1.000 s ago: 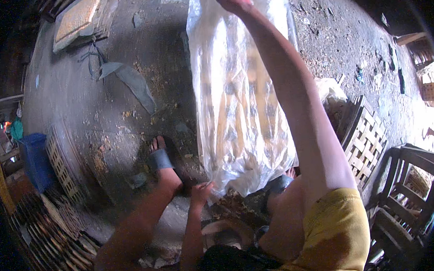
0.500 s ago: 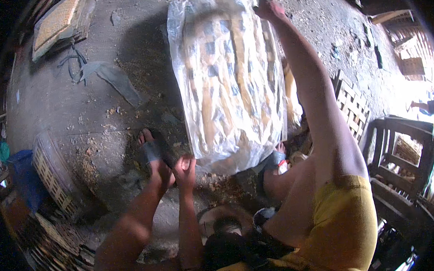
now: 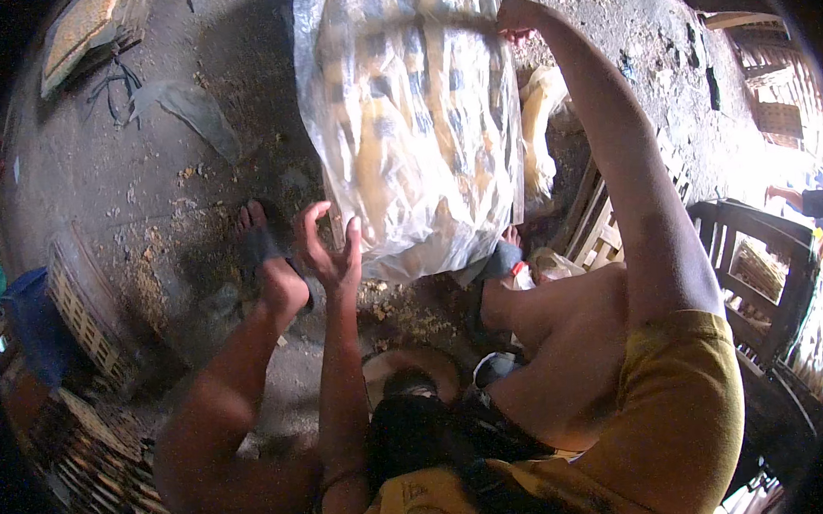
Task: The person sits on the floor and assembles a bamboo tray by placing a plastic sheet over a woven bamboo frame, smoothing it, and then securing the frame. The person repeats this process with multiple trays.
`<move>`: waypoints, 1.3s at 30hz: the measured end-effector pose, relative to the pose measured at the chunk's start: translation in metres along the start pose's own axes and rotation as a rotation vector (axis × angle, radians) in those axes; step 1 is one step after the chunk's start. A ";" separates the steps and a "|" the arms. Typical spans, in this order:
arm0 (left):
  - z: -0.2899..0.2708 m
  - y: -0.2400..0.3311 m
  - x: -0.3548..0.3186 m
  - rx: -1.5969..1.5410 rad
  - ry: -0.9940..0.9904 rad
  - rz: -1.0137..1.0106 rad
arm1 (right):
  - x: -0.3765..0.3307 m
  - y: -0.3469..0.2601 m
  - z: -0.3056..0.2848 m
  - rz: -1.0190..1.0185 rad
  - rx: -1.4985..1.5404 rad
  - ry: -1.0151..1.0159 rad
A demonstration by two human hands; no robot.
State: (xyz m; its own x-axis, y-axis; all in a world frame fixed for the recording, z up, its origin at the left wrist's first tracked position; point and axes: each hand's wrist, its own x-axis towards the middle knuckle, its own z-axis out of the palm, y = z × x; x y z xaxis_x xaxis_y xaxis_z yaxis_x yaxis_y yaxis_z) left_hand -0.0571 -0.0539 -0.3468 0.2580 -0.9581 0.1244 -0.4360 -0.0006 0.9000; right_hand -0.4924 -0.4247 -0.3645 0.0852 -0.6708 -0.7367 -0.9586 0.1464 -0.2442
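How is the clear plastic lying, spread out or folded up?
Spread out, though wrinkled: the clear plastic lies broadly over the woven slats, whose checkered pattern shows through it.

Dim interior, glare [image 3: 804, 143] at the right

A dark grey floor [image 3: 257, 65] spreads across the upper left and middle, littered with yellowish crumbs [image 3: 410, 322], and looks rough and gritty toward the upper right. Along the right edge, strong white light washes out the ground beside a slatted wall [image 3: 773, 56], with a pale beam [image 3: 739, 19] above it. Below the brightest patch stands a dark wooden rack [image 3: 754, 214]. Thin slats [image 3: 115, 468] lie close together in the shadowy lower left.
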 end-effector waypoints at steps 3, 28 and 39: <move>0.018 0.005 0.012 0.097 -0.050 0.121 | 0.035 0.062 -0.020 -0.004 0.200 -0.209; 0.001 -0.060 -0.012 -0.173 0.013 -0.329 | -0.318 0.031 0.302 0.100 0.140 0.352; -0.024 -0.045 -0.015 -0.056 -0.079 -0.410 | -0.293 0.021 0.397 0.152 1.207 0.179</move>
State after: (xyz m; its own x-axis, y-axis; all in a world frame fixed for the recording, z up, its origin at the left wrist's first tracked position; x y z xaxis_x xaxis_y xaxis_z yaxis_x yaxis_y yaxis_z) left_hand -0.0205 -0.0329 -0.3791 0.3327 -0.9008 -0.2792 -0.2628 -0.3729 0.8899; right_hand -0.4302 0.0636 -0.4042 -0.1346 -0.6646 -0.7349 -0.0817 0.7466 -0.6602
